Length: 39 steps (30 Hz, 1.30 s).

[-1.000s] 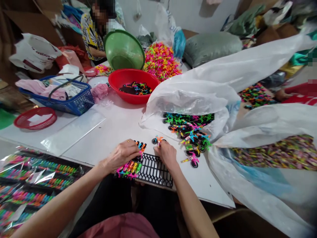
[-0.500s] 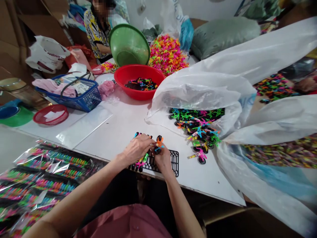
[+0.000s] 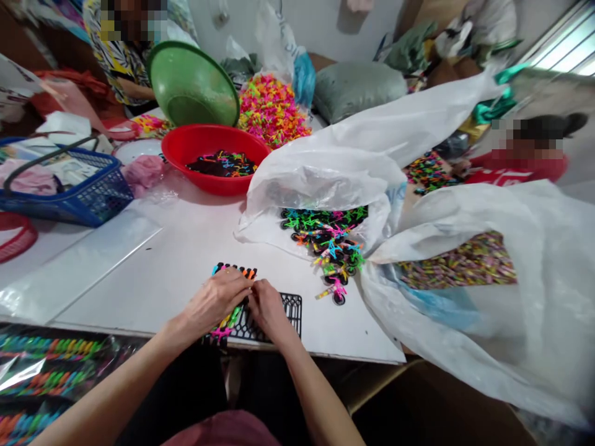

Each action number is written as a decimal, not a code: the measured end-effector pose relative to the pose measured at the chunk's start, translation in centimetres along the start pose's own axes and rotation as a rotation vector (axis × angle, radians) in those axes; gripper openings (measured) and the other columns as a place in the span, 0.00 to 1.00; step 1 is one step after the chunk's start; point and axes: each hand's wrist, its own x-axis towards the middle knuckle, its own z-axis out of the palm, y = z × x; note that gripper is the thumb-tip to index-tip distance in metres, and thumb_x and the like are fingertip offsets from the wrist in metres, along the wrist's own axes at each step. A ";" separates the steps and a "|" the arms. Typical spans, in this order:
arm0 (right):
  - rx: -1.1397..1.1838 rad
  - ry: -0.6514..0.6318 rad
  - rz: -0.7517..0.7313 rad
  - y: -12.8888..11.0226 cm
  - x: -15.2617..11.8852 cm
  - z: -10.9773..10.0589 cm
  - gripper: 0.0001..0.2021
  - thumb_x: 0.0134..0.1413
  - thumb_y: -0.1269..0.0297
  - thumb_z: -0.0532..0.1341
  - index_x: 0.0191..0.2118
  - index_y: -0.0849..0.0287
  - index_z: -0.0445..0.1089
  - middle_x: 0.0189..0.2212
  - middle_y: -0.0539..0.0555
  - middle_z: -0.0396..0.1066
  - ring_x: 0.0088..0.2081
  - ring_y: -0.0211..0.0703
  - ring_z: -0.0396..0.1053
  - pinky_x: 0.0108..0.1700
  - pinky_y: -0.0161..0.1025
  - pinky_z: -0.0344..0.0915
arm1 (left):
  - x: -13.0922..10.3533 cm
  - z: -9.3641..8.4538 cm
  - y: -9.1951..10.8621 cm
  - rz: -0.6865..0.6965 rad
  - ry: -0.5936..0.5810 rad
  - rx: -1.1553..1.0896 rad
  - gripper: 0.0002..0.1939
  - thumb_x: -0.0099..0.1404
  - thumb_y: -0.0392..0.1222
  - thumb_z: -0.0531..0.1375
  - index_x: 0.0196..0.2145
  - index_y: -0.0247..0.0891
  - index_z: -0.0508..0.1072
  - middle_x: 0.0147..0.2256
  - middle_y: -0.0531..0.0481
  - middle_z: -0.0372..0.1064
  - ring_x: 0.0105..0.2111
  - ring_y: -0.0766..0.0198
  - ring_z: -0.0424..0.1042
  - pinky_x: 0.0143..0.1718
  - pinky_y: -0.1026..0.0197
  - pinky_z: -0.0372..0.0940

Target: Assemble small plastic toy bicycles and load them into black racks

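A black plastic grid tray (image 3: 292,310) lies at the table's front edge, its left part filled with small colourful toy bikes (image 3: 222,331). My left hand (image 3: 218,300) rests over the filled part, fingers bent together near the tray's upper edge. Beside it, my right hand (image 3: 269,310) is closed above the tray, its fingertips meeting those of my left hand. A bit of orange shows at the fingertips; which hand grips it is hidden. To the right, loose toy bikes (image 3: 337,251) spill from a white plastic bag (image 3: 320,167).
Behind stand a red basin (image 3: 209,186) of black parts, a green basin (image 3: 193,87) and a pile of bright pieces (image 3: 274,111). A blue basket (image 3: 102,192) sits left. Packed toys (image 3: 51,371) lie lower left. One person (image 3: 125,68) is at back left, another (image 3: 515,164) at right.
The view has swung right, bringing in the person at the right. The orange and blue toy that was upright at my right hand is now lowered to the tray, mostly hidden by my fingers.
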 end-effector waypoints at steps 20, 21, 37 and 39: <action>-0.738 0.029 -0.391 5.8 1.9 -8.3 0.11 0.58 0.74 0.51 0.37 0.60 0.71 0.55 0.59 0.58 0.48 0.50 0.58 0.48 0.44 0.56 | 0.2 -0.6 -0.2 0.010 -0.064 -0.047 0.10 0.67 0.36 0.51 0.41 0.34 0.71 0.35 0.47 0.71 0.37 0.63 0.68 0.42 0.58 0.63; -0.691 -0.007 -0.431 5.6 1.8 -7.5 0.11 0.57 0.75 0.51 0.37 0.59 0.71 0.55 0.58 0.59 0.48 0.48 0.59 0.48 0.43 0.56 | 0.2 -0.6 -0.2 0.013 -0.068 -0.047 0.10 0.67 0.36 0.51 0.41 0.34 0.71 0.35 0.46 0.71 0.37 0.63 0.68 0.42 0.58 0.63; 0.208 0.150 0.226 1.7 1.3 -4.3 0.08 0.49 0.59 0.57 0.32 0.59 0.67 0.24 0.51 0.71 0.27 0.41 0.68 0.29 0.34 0.60 | 1.6 -0.2 -1.5 -0.001 -0.016 0.090 0.10 0.66 0.34 0.51 0.39 0.34 0.72 0.33 0.45 0.70 0.37 0.61 0.68 0.41 0.59 0.64; 0.391 0.194 0.197 0.4 -0.5 -2.5 0.08 0.48 0.59 0.57 0.32 0.58 0.67 0.24 0.50 0.71 0.25 0.40 0.67 0.28 0.34 0.61 | 2.5 -0.2 -1.9 -0.040 -0.006 0.127 0.09 0.65 0.34 0.52 0.38 0.33 0.72 0.32 0.44 0.70 0.37 0.60 0.68 0.42 0.58 0.64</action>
